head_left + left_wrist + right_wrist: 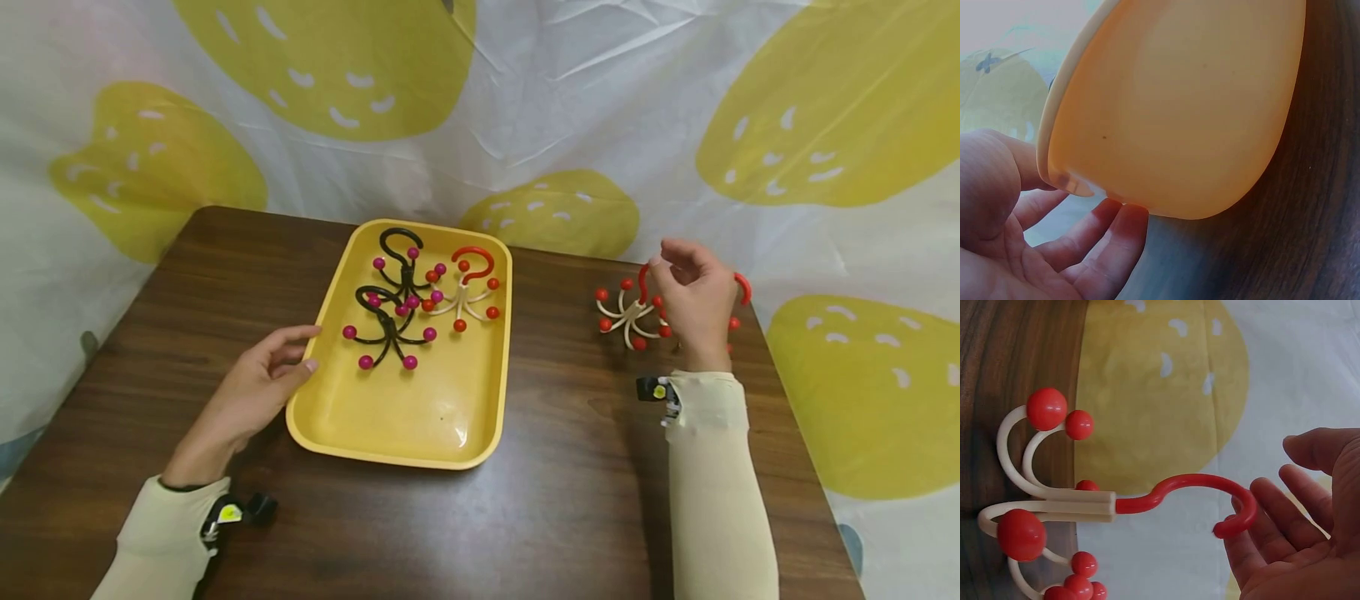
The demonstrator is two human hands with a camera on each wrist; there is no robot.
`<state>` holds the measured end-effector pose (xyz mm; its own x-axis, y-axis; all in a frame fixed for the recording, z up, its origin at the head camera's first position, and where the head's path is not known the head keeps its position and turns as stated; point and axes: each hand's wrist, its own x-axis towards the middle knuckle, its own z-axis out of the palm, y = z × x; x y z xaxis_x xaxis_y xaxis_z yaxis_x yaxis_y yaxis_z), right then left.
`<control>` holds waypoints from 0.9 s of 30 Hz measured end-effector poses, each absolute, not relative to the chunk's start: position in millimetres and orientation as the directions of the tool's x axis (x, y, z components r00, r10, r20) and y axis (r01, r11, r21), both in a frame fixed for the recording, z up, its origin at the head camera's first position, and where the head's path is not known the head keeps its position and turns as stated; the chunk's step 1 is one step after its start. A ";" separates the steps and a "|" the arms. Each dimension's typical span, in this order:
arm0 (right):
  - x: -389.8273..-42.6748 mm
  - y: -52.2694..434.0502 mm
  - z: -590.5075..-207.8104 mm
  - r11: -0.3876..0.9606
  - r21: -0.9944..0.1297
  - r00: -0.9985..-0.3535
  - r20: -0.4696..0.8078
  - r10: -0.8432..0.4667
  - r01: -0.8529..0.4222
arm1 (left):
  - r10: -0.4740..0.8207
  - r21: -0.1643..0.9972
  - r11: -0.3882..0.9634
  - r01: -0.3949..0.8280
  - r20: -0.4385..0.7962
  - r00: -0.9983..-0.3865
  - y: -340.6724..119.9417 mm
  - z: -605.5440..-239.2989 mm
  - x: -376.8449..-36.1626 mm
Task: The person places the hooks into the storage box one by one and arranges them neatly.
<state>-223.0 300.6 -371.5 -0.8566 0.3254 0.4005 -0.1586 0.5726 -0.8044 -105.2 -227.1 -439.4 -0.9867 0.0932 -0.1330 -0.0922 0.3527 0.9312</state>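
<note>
The left hand (251,387) is resting, fingers relaxed, against the yellow tray (483,400). Right of the tray, the right hand (697,304), fingers loosely spread, is touching a red-and-cream hook (1147,501).

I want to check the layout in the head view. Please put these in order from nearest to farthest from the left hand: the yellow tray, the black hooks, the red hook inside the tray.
From the left hand:
1. Yellow tray, touching its fingertips.
2. Black hooks, in the tray's left half.
3. Red hook, at the tray's far right.
</note>
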 end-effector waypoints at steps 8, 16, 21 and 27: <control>-225.1 301.3 -382.9 0.564 -0.816 -0.881 0.352 0.317 -0.123 | 0.094 0.931 0.354 -0.090 -0.131 -0.987 -226.4 -438.9 -104.4; -225.5 299.9 -390.0 0.548 -0.831 -0.879 0.331 0.344 -0.098 | 0.092 0.933 0.349 -0.085 -0.124 -0.988 -225.7 -439.2 -104.9; -225.0 300.7 -395.0 0.596 -0.802 -0.868 0.330 0.372 -0.049 | 0.092 0.937 0.338 -0.091 -0.129 -0.987 -225.3 -440.2 -105.3; -225.4 301.1 -400.7 0.620 -0.784 -0.860 0.338 0.382 -0.033 | 0.093 0.936 0.339 -0.091 -0.129 -0.987 -226.2 -440.7 -104.7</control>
<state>-225.4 301.1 -400.7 -0.8600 0.3820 0.3383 -0.0330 0.6200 -0.7839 -104.7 -226.2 -440.7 -0.9873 0.0929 -0.1291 -0.0905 0.3392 0.9364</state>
